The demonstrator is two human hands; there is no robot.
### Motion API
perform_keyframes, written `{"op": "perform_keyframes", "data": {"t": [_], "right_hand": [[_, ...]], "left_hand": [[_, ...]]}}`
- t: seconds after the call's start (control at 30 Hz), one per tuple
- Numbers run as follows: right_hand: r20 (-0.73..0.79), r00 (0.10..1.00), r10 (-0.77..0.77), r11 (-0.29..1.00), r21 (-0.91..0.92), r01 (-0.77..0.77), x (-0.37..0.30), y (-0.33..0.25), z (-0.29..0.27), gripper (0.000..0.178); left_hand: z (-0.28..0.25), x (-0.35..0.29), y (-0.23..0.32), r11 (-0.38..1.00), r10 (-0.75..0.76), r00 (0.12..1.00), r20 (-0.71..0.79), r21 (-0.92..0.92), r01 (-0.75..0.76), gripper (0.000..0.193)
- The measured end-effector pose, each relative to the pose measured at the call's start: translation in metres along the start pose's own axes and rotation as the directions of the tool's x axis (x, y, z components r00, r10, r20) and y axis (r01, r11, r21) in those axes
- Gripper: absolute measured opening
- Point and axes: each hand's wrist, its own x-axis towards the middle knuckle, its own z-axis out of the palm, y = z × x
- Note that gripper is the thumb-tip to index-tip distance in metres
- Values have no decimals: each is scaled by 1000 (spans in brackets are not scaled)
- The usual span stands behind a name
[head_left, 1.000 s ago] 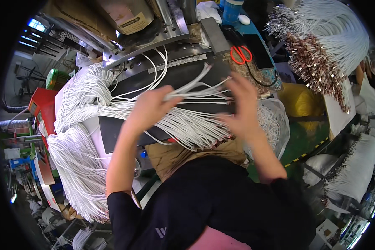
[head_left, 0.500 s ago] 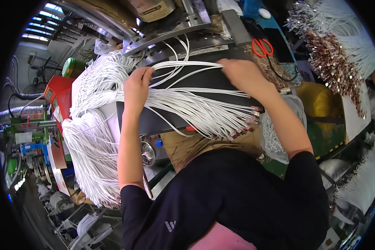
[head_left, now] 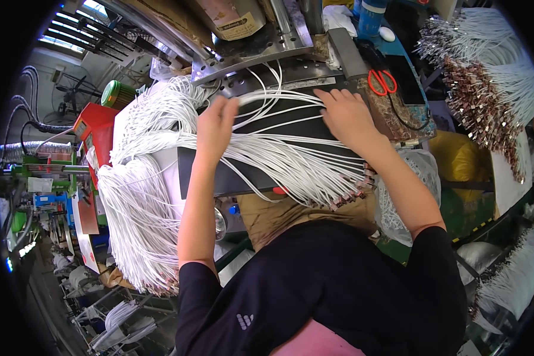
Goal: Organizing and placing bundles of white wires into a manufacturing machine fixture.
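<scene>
A small strand of white cables [head_left: 273,95] arches over a black board between my two hands. My left hand [head_left: 216,127] is at the strand's left end, its fingers smeared by motion, so I cannot tell whether they grip it. My right hand [head_left: 348,118] lies over the strand's right end with its fingers stretched out and a little apart; the cable ends beneath it are hidden. Closer to me, a thicker fan of white cables [head_left: 285,163] spreads across the black board [head_left: 204,178]. Small reddish-brown and silvery connectors [head_left: 359,193] tip its right ends.
A large heap of white cables [head_left: 139,219] hangs over the left side. Behind the board stands a perforated metal plate [head_left: 255,56]. Red-handled scissors [head_left: 382,82] lie at the back right, near a blue bottle [head_left: 371,18]. More bundled cables with connectors [head_left: 480,101] hang far right.
My right hand's fingers have gone from pinching the strand to lying stretched over it. My left hand is now blurred by motion. The whole view has shifted slightly.
</scene>
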Motion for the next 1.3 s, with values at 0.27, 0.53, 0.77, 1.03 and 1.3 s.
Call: {"op": "perform_keyframes", "data": {"t": [0.27,0.53,0.77,1.03,1.3], "right_hand": [[25,996,-83,987,-138,85,-5,6,-30,31],[134,966,221,762,594,-257,13,18,-18,25],[266,953,147,477,825,-304,2,13,7,30],[530,848,-24,996,85,-25,16,-1,-16,30],[8,977,-213,952,-225,209,37,49,45,44]], "left_hand": [[-20,-5,71,965,-231,797,558,27,261,34],[47,-49,62,465,-126,566,815,-455,759,38],[77,-10,57,368,-144,662,735,-582,726,32],[79,14,18,81,-358,681,639,-706,704,28],[95,6,15,189,-377,667,643,-651,735,25]]}}
